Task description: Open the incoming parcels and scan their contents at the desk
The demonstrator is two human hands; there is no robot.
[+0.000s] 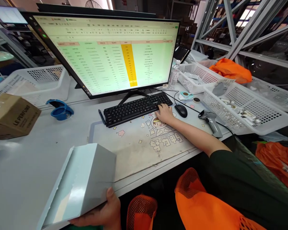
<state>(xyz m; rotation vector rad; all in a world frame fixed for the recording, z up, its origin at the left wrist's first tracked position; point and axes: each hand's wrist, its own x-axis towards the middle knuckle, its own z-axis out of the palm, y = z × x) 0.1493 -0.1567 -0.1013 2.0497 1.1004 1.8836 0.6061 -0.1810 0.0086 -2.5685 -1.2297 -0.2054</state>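
Note:
My left hand [105, 209] grips a pale blue cardboard box [102, 167] by its lower near edge, with the thumb on its side. The box is tilted, and its upper face carries a torn-looking edge and a strip. My right hand [165, 113] rests at the right end of a black keyboard [136, 110], fingers extended over the number keys and holding nothing. Just right of that hand lies a black mouse [181, 111]. Behind the keyboard stands a monitor [105, 57] showing a spreadsheet with one yellow column.
A brown carton [24, 119] and a blue tape dispenser [60, 110] sit at left, before a white basket [48, 80]. At right are a grey barcode scanner [211, 123], a plastic bottle [175, 73] and a white basket [252, 105] with small items. An orange mesh vest [201, 204] hangs below the desk edge.

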